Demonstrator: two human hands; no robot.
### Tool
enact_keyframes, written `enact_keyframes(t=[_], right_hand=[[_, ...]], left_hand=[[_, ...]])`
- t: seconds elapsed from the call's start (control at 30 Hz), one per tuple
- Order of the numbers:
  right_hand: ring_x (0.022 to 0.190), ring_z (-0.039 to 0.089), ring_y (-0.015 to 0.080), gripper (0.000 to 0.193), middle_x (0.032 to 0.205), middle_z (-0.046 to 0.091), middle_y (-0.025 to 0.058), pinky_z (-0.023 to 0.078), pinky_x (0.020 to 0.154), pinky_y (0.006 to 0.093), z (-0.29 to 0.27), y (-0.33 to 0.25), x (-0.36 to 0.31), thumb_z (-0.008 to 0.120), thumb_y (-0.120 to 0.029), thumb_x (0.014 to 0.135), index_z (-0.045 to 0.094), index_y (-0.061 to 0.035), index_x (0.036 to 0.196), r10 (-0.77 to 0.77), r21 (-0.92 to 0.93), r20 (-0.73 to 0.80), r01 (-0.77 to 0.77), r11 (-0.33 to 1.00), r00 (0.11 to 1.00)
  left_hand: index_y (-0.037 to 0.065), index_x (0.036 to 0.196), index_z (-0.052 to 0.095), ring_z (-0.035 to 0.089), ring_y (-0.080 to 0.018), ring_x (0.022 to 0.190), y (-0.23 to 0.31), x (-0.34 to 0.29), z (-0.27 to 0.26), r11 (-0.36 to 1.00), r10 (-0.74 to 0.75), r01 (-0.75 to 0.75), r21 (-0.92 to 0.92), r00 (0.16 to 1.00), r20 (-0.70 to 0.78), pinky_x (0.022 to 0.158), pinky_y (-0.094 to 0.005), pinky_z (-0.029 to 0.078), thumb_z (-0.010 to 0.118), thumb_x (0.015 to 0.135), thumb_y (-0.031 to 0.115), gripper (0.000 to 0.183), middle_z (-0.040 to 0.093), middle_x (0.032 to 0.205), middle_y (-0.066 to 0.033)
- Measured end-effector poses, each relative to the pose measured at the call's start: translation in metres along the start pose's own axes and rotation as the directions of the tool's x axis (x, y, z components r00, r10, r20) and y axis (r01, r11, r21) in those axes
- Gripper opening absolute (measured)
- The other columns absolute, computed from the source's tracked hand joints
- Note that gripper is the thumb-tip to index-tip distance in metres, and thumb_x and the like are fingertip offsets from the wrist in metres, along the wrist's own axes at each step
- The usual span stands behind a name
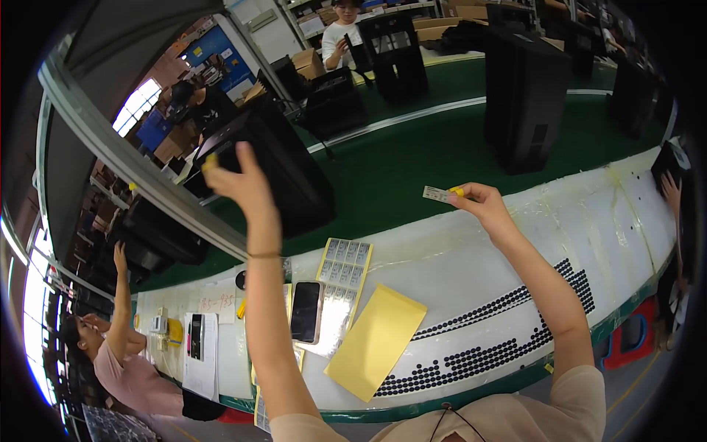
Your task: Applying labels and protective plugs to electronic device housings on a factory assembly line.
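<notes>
My right hand (482, 206), a yellow cover on a fingertip, pinches a small silvery printed label (436, 194) above the near edge of the green conveyor. My left hand (243, 184) is raised at the left, slightly blurred, thumb and fingers apart, with yellow on a fingertip too. Nothing shows in it. Behind it stands a tall black case (294, 177) on the belt; I cannot tell whether the hand touches it. Below, on the white worktop, lie sheets of silvery labels (345, 264) and a yellow backing sheet (379, 342).
A black phone (305, 313) rests on the label sheets. Rows of black round dots (464, 361) cover the worktop's near side. Another black case (524, 103) stands on the green belt (412, 162). A metal post (147, 169) crosses the left. Co-workers sit left, right and across.
</notes>
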State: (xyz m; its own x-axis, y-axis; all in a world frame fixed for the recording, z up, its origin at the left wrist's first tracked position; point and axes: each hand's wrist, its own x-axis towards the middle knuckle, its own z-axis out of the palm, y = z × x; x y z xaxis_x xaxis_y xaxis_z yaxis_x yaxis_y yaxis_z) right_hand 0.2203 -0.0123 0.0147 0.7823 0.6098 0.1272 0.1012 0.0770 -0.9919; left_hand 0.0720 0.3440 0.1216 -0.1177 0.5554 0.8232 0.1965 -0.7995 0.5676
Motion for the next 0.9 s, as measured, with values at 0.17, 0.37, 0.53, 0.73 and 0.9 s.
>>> enact_keyframes(t=[0.17, 0.37, 0.53, 0.73, 0.9], right_hand=[[0.085, 0.055, 0.0084, 0.018, 0.085, 0.063, -0.0012, 0.042, 0.084, 0.0246, -0.016, 0.022, 0.005, 0.07, -0.023, 0.087, 0.068, -0.0061, 0.092, 0.07, 0.102, 0.013, -0.071, 0.992, 0.997], [0.115, 0.053, 0.0185, 0.059, 0.129, 0.047, 0.0078, 0.044, 0.098, 0.0356, -0.02, 0.018, 0.017, 0.062, -0.032, 0.093, 0.035, -0.0095, 0.141, 0.181, 0.123, 0.147, -0.199, 0.972, 0.973], [0.122, 0.05, 0.0293, 0.08, 0.139, 0.039, 0.0136, 0.043, 0.103, 0.0461, 0.008, 0.008, 0.064, 0.059, -0.04, 0.095, 0.009, -0.0164, 0.153, 0.22, 0.318, 0.305, -0.317, 0.894, 0.927], [0.126, 0.047, 0.0384, 0.097, 0.142, 0.035, 0.022, 0.045, 0.102, 0.0513, 0.072, -0.024, 0.115, 0.059, -0.053, 0.091, -0.008, -0.0198, 0.153, 0.241, 0.459, 0.303, -0.363, 0.811, 0.922], [0.119, 0.055, 0.0375, 0.096, 0.137, 0.045, 0.0222, 0.048, 0.1, 0.0477, 0.086, -0.045, 0.106, 0.054, -0.059, 0.09, 0.005, -0.003, 0.151, 0.358, 0.518, 0.428, -0.55, 0.655, 0.83]], left_hand=[[-0.01, 0.139, 0.031, 0.042, -0.0362, 0.13, -0.042, 0.072, 0.021, 0.707, -0.69, 0.695, -0.131, 0.719, 0.082, 0.105, -0.0442, 0.043, 0.08, 0.066, 0.058, 0.111, 0.036, 0.142, -0.0271], [-0.009, 0.136, 0.035, 0.042, -0.0318, 0.129, -0.06, 0.079, 0.023, 0.7, -0.644, 0.668, -0.254, 0.743, 0.182, 0.1, -0.0412, 0.049, 0.079, 0.066, 0.041, 0.096, 0.035, 0.143, -0.023], [-0.005, 0.132, 0.035, 0.053, -0.0296, 0.113, -0.029, 0.054, 0.01, 0.776, -0.572, 0.561, -0.287, 0.819, 0.054, 0.092, -0.0421, 0.052, 0.075, 0.071, 0.031, 0.081, 0.046, 0.127, -0.0209], [0.005, 0.135, 0.032, 0.047, -0.0261, 0.118, 0.013, 0.015, -0.026, 0.627, -0.299, 0.468, -0.623, 0.883, 0.362, 0.098, -0.0417, 0.043, 0.07, 0.076, 0.027, 0.073, 0.048, 0.123, -0.0142], [0.009, 0.131, 0.039, 0.052, -0.0208, 0.112, 0.03, -0.022, -0.045, 0.46, -0.162, 0.509, -0.728, 0.854, 0.495, 0.096, -0.0354, 0.044, 0.055, 0.09, 0.034, 0.05, 0.052, 0.122, -0.0093]])
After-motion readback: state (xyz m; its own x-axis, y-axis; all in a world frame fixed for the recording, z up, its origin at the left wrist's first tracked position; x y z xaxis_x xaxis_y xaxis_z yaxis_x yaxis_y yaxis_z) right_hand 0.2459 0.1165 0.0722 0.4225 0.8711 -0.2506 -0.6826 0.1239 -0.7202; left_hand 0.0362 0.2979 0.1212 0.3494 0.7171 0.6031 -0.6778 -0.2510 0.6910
